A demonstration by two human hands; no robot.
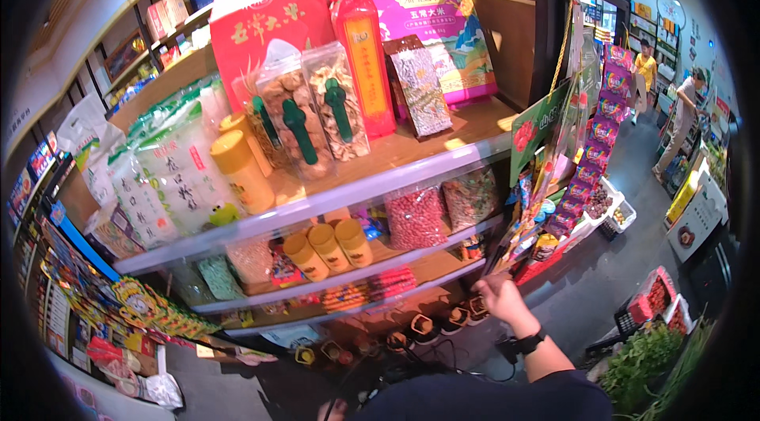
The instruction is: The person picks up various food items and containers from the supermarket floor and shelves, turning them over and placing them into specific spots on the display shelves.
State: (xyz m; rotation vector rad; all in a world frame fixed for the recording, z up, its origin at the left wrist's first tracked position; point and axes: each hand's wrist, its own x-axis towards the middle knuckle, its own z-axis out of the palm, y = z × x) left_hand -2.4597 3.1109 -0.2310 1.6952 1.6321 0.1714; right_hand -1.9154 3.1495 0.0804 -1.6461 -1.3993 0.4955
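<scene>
My right hand [500, 297], with a dark band on the wrist, reaches to the lower right end of the shelf unit [380, 187]. Its fingers look curled, beside a rack of hanging packets [522, 223]; whatever they hold is hidden. Only a small part of my left hand [332, 410] shows at the bottom edge, its fingers out of sight. On the top shelf stand a red box [269, 33], a purple box [431, 17], a silver vacuum pack [421, 88] and clear jars with green scoops [297, 132].
Dark bottles [423, 326] stand under the lowest shelf. A strip of purple packets [592, 156] hangs at the right, above a white basket [621, 215]. Leafy greens [645, 369] and a red crate [653, 294] are at lower right. Two people stand farther back in the aisle.
</scene>
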